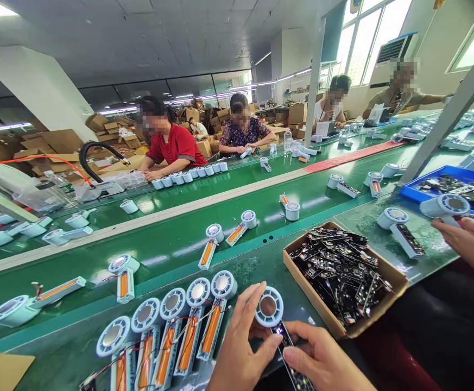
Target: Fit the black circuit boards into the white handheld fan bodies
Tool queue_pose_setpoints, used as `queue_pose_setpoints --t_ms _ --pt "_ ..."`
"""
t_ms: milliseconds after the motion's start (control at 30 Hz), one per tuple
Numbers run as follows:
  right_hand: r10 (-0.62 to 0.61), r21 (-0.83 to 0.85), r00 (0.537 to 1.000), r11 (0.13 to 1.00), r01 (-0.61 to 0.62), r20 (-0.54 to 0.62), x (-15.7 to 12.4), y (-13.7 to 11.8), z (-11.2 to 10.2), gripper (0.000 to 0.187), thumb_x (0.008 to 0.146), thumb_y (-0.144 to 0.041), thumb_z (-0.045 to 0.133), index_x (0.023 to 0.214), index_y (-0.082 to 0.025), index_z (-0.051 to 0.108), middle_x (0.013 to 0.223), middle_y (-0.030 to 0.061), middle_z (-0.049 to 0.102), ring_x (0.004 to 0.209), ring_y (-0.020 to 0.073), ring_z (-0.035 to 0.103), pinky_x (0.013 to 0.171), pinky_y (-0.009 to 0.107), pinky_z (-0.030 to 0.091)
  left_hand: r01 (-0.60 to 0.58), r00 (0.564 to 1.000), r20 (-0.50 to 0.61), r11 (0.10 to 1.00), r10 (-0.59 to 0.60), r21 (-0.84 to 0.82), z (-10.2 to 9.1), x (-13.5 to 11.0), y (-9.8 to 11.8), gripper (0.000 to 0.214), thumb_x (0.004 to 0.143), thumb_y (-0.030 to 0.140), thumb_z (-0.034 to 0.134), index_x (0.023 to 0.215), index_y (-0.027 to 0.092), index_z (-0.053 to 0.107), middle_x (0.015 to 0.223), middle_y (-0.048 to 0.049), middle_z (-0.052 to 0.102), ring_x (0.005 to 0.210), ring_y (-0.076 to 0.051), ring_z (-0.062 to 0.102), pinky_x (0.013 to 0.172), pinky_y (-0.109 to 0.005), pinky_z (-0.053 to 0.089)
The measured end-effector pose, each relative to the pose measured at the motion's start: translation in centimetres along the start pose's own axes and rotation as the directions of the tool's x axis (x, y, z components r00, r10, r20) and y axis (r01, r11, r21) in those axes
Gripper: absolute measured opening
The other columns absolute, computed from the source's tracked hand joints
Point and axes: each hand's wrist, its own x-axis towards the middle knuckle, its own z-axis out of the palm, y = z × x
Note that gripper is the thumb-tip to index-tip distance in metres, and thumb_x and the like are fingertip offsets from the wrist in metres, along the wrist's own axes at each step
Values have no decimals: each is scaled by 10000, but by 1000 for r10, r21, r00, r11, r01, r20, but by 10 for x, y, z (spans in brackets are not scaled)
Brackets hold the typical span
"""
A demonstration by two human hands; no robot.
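At the bottom centre, my left hand [239, 339] is closed around a light-blue round-headed housing [269, 307], fingers behind its head and thumb on the neck. A black circuit board [288, 347] with small bright components lies along the housing's handle. My right hand [322, 355] grips the handle and board from the right, its thumb on the board's edge. Left of my hands stands a row of similar housings [198, 292], their handles holding orange battery cells [188, 342] with thin red and black wires. Whether the held housing contains a cell is hidden.
A cardboard tray [395, 282] of loose circuit boards [338, 266] stands right of my hands. A co-worker's hand [471, 239] holds another housing beside a blue bin [411, 191]. A green conveyor belt [171, 217] carries scattered housings. Several people sit across it.
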Motion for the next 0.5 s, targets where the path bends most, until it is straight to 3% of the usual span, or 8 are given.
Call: queue_pose_setpoints --t_ms 167,400,500 --pt "8 -35 999 999 -9 -45 -2 -2 0 531 841 -625 653 1080 -159 737 846 46 644 665 138 447 619 253 416 -1 1000 -6 1000 1 -1 1 0 1 670 849 244 683 1453 437 464 1568 -18 389 1191 -269 607 861 -352 621" --pt "-11 53 999 998 14 -49 -1 1 1 522 837 -652 658 967 -151 720 807 39 604 690 146 490 587 229 408 -45 998 36 999 44 29 -8 -3 10 633 880 367 671 1473 426 457 1593 -22 390 1371 -333 479 943 -396 589" --pt "13 96 999 995 -8 -52 0 3 2 514 825 -653 671 923 -150 688 787 23 584 655 127 469 604 231 406 -5 992 123 1000 9 -28 -23 0 26 585 910 428 628 1472 414 464 1592 -43 406 1178 -290 644 883 -389 613"
